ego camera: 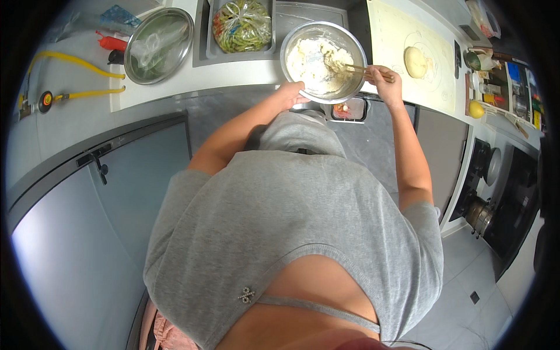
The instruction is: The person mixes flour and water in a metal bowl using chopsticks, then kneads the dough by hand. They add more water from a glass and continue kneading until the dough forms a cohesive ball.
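Observation:
My left hand (292,95) grips the near left rim of a stainless steel mixing bowl (356,52), which is held over the counter's front edge by the sink. In the bowl lies a pale, crumbly flour mixture (315,65), partly clumped into shaggy dough. My right hand (385,83) holds wooden chopsticks (359,70), their tips stuck in a clump at the bowl's right side. To the right, a smooth ball of dough (415,62) rests on a cream-coloured kneading mat (389,26) with printed circles.
A plastic bag of green pods (242,26) fills a grey basin (211,43) in the sink (313,13). Left of it leans a round lid (159,46). Yellow hoses (74,61) run along the far left. A lemon (476,109) and a gas stove (477,175) are at right.

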### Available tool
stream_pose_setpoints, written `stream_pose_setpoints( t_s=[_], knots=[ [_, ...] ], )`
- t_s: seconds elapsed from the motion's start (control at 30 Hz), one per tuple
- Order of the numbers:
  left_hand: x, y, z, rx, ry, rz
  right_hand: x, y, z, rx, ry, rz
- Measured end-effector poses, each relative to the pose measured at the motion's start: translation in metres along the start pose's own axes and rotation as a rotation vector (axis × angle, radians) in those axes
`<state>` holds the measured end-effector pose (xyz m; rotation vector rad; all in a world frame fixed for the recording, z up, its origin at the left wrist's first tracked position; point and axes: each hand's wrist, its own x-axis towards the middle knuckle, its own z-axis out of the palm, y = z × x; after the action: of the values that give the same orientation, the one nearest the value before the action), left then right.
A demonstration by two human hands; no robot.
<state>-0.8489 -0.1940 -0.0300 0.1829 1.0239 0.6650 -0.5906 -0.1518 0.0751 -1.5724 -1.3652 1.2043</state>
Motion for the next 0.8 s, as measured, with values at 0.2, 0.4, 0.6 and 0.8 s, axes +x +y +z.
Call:
stream_pose_setpoints(
  t_s=[0.2,0.4,0.6,0.8],
  knots=[
    [-0.015,0.006,0.004,0.137,0.13,0.048,0.009,0.009,0.014,-0.347,0.217,-0.082],
    [-0.014,0.002,0.008,0.198,0.227,0.201,-0.019,0.029,0.058,-0.253,0.044,-0.106],
    [-0.005,0.001,0.001,0.228,0.206,0.165,-0.006,-0.002,0.065,-0.007,0.075,-0.042],
    [-0.01,-0.001,0.005,0.138,0.181,0.204,-0.006,0.014,0.124,0.066,-0.177,0.016]
  ],
)
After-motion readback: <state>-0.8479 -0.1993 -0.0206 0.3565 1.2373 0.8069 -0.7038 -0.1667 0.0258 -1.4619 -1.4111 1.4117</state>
